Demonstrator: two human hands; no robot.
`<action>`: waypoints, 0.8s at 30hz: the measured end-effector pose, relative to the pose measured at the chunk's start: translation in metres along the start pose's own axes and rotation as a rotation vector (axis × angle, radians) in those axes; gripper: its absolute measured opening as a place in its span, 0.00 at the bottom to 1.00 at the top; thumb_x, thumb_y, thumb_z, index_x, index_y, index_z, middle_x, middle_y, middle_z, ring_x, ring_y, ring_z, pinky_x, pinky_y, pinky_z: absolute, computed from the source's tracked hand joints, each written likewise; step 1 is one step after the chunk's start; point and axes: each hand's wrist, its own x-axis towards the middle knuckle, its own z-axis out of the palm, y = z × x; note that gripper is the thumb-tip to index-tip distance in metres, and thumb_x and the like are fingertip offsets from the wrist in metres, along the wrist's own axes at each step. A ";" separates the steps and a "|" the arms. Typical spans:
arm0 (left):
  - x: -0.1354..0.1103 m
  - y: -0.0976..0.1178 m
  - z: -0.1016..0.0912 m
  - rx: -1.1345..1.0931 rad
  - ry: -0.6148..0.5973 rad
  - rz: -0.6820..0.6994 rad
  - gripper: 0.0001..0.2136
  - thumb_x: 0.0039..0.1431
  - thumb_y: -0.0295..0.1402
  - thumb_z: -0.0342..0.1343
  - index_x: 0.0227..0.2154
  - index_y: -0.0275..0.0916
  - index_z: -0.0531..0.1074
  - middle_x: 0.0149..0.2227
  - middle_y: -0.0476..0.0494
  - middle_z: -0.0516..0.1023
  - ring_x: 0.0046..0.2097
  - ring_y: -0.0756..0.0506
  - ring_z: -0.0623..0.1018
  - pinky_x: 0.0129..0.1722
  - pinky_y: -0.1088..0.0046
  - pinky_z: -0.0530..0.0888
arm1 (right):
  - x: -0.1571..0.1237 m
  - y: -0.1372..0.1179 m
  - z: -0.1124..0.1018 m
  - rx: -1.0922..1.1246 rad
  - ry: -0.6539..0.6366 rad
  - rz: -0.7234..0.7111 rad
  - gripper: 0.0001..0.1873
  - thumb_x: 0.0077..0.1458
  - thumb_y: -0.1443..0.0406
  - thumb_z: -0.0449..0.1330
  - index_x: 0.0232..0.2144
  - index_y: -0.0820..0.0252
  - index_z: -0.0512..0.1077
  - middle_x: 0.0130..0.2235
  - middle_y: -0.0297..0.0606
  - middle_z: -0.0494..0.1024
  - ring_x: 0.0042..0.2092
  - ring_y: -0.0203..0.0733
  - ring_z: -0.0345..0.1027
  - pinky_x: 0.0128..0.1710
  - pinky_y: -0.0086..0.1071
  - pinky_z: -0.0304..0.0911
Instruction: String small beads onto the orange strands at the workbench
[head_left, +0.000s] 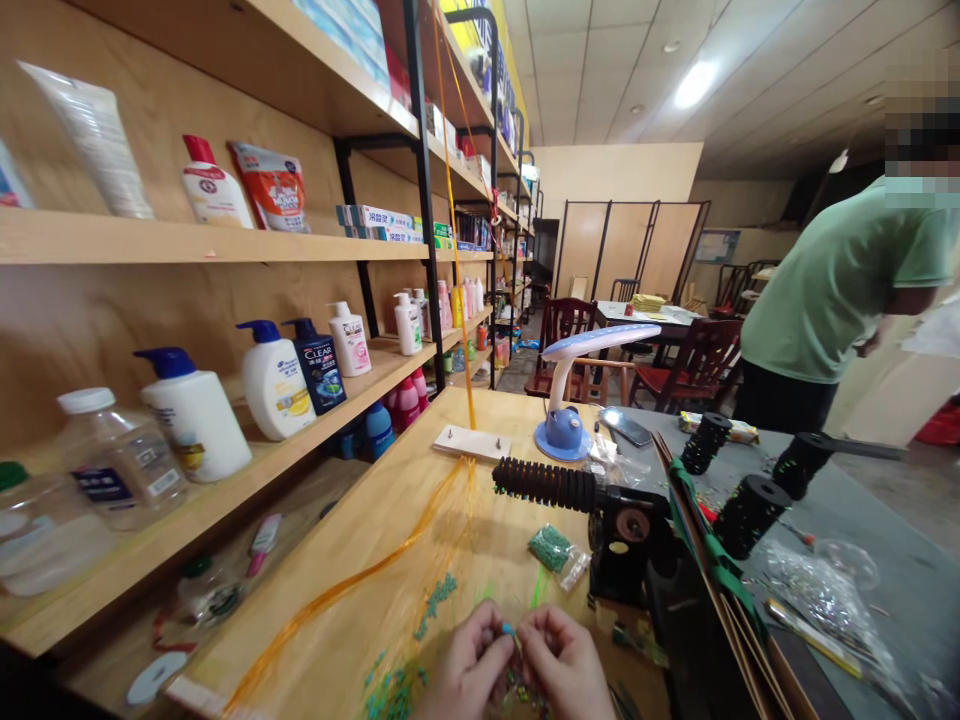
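Teal bead (508, 630), one, held between left hand (466, 665) and right hand (564, 665), both grips clenched, one wooden bench (495, 560)

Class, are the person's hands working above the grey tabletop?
No, the left hand and right hand are above the wooden tabletop, near scattered teal beads.

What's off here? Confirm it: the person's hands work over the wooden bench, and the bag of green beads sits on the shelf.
The bag's place is wrong: the bag of green beads lies on the wooden bench, as the head view shows. The left hand and right hand do work over that bench.
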 end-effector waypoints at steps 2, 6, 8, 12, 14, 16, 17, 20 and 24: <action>0.000 0.001 0.001 -0.023 0.003 -0.003 0.16 0.52 0.46 0.60 0.24 0.42 0.63 0.20 0.59 0.61 0.22 0.53 0.60 0.21 0.77 0.56 | -0.001 -0.003 0.001 0.014 0.009 0.020 0.33 0.29 0.37 0.69 0.17 0.59 0.65 0.12 0.24 0.63 0.16 0.28 0.52 0.18 0.24 0.46; 0.000 0.001 0.002 -0.032 0.020 -0.014 0.16 0.50 0.46 0.62 0.23 0.42 0.63 0.19 0.59 0.64 0.21 0.53 0.62 0.21 0.77 0.57 | -0.003 -0.012 0.003 -0.005 -0.022 0.051 0.34 0.28 0.37 0.69 0.17 0.59 0.66 0.12 0.26 0.65 0.16 0.28 0.52 0.17 0.25 0.45; 0.001 0.000 0.001 -0.016 0.039 -0.008 0.16 0.50 0.45 0.62 0.24 0.42 0.63 0.19 0.58 0.64 0.22 0.52 0.63 0.21 0.78 0.58 | -0.003 -0.012 0.002 -0.015 -0.025 0.051 0.34 0.27 0.37 0.69 0.17 0.59 0.65 0.13 0.26 0.65 0.16 0.28 0.52 0.17 0.24 0.44; 0.003 -0.005 -0.003 0.053 0.092 0.060 0.14 0.51 0.43 0.61 0.24 0.42 0.64 0.21 0.56 0.66 0.25 0.50 0.68 0.24 0.77 0.64 | 0.000 -0.002 -0.002 -0.011 -0.009 0.063 0.36 0.27 0.36 0.68 0.24 0.59 0.68 0.11 0.24 0.65 0.14 0.26 0.48 0.15 0.22 0.42; 0.004 -0.009 -0.006 0.118 0.113 0.111 0.13 0.52 0.41 0.61 0.24 0.41 0.64 0.22 0.55 0.66 0.27 0.49 0.69 0.27 0.76 0.66 | 0.002 0.006 -0.004 -0.016 -0.042 0.075 0.37 0.29 0.36 0.68 0.30 0.59 0.68 0.10 0.22 0.65 0.13 0.26 0.46 0.14 0.22 0.42; 0.006 -0.013 -0.009 0.178 0.114 0.145 0.11 0.54 0.40 0.60 0.25 0.41 0.65 0.23 0.54 0.67 0.27 0.48 0.70 0.27 0.75 0.67 | 0.004 0.015 -0.006 -0.019 -0.083 0.065 0.38 0.32 0.37 0.68 0.35 0.59 0.67 0.11 0.21 0.65 0.12 0.26 0.46 0.13 0.21 0.43; 0.006 -0.015 -0.011 0.203 0.109 0.158 0.11 0.55 0.39 0.59 0.25 0.41 0.65 0.23 0.53 0.67 0.27 0.48 0.70 0.27 0.75 0.67 | 0.005 0.019 -0.007 -0.019 -0.099 0.052 0.38 0.34 0.38 0.68 0.37 0.59 0.67 0.11 0.20 0.65 0.12 0.26 0.46 0.13 0.21 0.43; 0.008 -0.019 -0.013 0.236 0.086 0.187 0.10 0.57 0.39 0.58 0.26 0.40 0.66 0.23 0.52 0.68 0.27 0.48 0.71 0.27 0.75 0.67 | 0.005 0.028 -0.007 -0.018 -0.123 -0.004 0.38 0.38 0.39 0.67 0.41 0.59 0.65 0.12 0.19 0.64 0.12 0.26 0.47 0.14 0.21 0.44; 0.008 -0.016 -0.012 0.096 0.107 0.127 0.12 0.53 0.39 0.61 0.24 0.40 0.65 0.23 0.54 0.66 0.27 0.49 0.69 0.26 0.76 0.66 | 0.002 0.024 -0.008 -0.007 -0.125 -0.051 0.36 0.43 0.42 0.66 0.44 0.59 0.65 0.14 0.19 0.64 0.14 0.27 0.51 0.16 0.21 0.45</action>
